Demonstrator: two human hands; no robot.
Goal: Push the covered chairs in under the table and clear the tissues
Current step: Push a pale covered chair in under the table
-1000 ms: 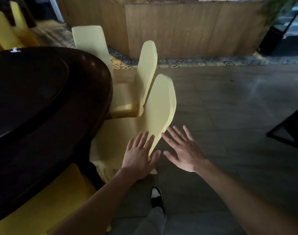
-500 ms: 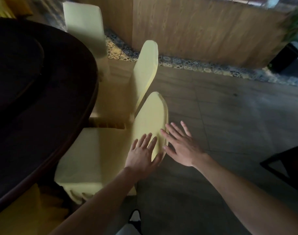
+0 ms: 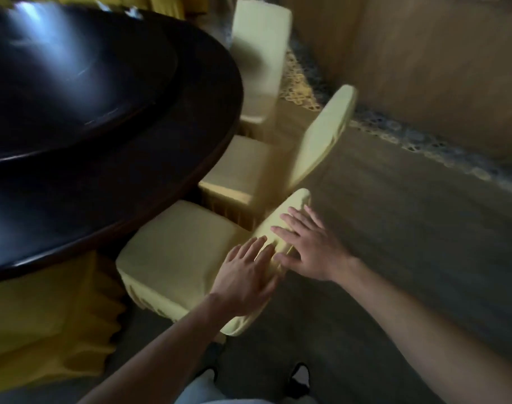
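Head view is showing both your hands now resting on the top of the nearest covered chair's backrest (image 3: 281, 228), where a second ago they were only reaching toward it. Your left hand (image 3: 243, 278) is lying flat with fingers straight on the near part of the backrest; your right hand (image 3: 310, 246) is pressing, fingers spread, just beyond it. Neither hand is curling round the fabric, so you are pushing, not gripping. The chair's seat (image 3: 179, 249) is sitting closer to the dark round table (image 3: 190, 158) than before, its front edge just meeting the rim, so the push is progressing but not complete. Two further covered chairs are standing beyond (image 3: 321, 135) (image 3: 260, 53). Something pale at the table's far edge (image 3: 132, 11) is too blurred to identify.
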